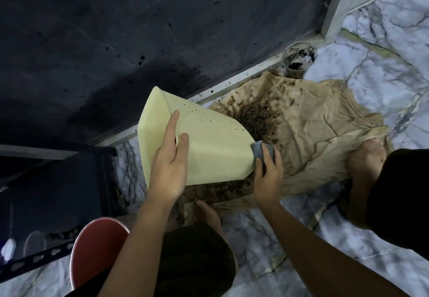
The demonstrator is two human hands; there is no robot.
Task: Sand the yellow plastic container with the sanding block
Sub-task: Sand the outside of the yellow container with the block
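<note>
The pale yellow plastic container point(209, 143) is tilted on its side above a stained cloth, its upper face dotted with small dark specks. My left hand point(170, 159) grips its near left side, forefinger stretched along the top face and thumb pressed on the wall. A grey sanding block point(261, 151) presses against the container's right end. My right hand point(268, 171) is wrapped around that block, and its fingers cover most of it.
A tan cloth point(313, 134) with dark splatter covers the marble floor point(383, 69). A dirty cup of black liquid point(299, 59) stands by the dark wall point(116, 41). A red stool point(97, 248) and black metal rack point(58, 192) sit at the lower left. My bare feet rest on the cloth.
</note>
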